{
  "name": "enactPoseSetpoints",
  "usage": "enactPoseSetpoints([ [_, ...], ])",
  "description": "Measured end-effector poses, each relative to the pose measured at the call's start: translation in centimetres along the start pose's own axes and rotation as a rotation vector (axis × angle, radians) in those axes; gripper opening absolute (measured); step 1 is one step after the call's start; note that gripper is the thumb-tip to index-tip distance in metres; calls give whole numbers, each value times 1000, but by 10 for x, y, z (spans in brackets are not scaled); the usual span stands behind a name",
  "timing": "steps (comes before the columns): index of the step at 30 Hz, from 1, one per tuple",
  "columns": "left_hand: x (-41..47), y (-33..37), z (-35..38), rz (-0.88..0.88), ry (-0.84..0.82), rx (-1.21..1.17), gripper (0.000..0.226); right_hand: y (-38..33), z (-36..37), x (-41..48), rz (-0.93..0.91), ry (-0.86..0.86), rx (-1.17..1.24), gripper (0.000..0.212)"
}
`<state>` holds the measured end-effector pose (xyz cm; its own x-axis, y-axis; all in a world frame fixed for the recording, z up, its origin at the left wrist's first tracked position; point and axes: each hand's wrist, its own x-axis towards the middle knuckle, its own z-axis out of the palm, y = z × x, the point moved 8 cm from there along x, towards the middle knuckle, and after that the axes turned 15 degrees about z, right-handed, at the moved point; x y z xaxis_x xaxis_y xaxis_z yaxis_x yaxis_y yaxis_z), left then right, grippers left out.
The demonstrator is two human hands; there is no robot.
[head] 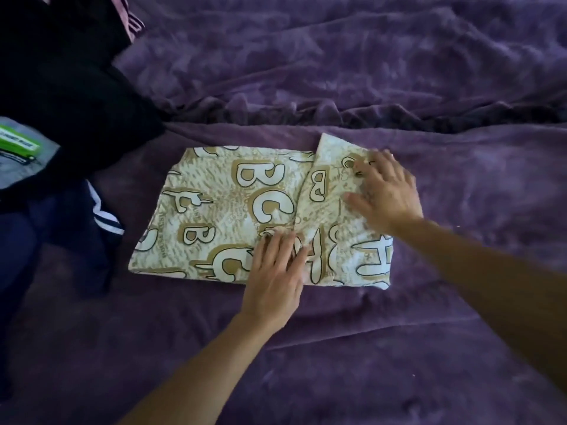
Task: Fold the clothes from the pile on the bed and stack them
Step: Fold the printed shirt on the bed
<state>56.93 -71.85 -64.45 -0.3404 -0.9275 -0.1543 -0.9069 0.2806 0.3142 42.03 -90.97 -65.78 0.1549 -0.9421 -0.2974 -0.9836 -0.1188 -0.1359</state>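
Observation:
A cream and tan garment printed with large letters [221, 210] lies flat on the purple blanket [337, 72], its right part folded over onto the rest. My left hand [276, 271] presses flat on the garment's near edge by the fold line, fingers straight. My right hand [383, 191] lies spread on the folded-over flap, fingers straight and slightly blurred. A pile of clothes sits at the left: a black garment [70, 96], a grey piece with a green label [21, 154] and a navy piece with white stripes [61, 234].
The purple blanket is bunched into ridges behind the garment. A pink striped piece [129, 16] shows at the top left behind the black garment.

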Motion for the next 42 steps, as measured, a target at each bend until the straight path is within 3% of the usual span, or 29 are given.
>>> enactPoseSetpoints([
  [2,-17,-6,-4,2,42,10,44,36,-11,-15,286,84,319,68],
  [4,-24,-9,7,15,-47,11,49,60,14,-35,590,-157,670,62],
  [6,-22,-14,16,22,-112,-23,53,64,41,-52,733,-380,930,42],
  [8,-17,-22,20,30,-139,-64,53,60,36,-56,723,-403,1079,34],
  [10,-15,-30,19,56,-117,-144,50,39,12,-55,632,-374,1179,45],
  [12,-16,-42,8,1,-31,-393,43,-1,-18,-57,535,-369,1208,59],
  [15,-39,-83,-26,-310,294,-797,36,-78,-50,-63,413,-371,1130,63],
  [17,-78,-119,-47,-521,498,-805,31,-135,-56,-66,343,-394,1016,63],
  [20,-142,-164,-62,-714,601,-723,24,-223,-35,-71,253,-453,810,66],
  [24,-196,-190,-71,-822,666,-596,21,-313,38,-87,280,-665,677,66],
  [27,-197,-182,-78,-736,733,-566,17,-334,58,-88,248,-673,625,59],
  [30,-173,-165,-61,-749,681,-799,27,-314,25,-74,107,-360,686,32],
  [33,-140,-157,-46,-777,562,-927,48,-280,-18,-58,-100,29,418,33],
  [37,-133,-181,-59,-748,622,-808,39,-261,-2,-37,-205,17,-44,54],
  [40,-149,-197,-40,-742,326,-587,39,-258,35,-30,-255,-30,-262,61],
  [42,-149,-195,-43,-566,179,-183,59,-257,54,-23,-261,-22,-322,62],
])
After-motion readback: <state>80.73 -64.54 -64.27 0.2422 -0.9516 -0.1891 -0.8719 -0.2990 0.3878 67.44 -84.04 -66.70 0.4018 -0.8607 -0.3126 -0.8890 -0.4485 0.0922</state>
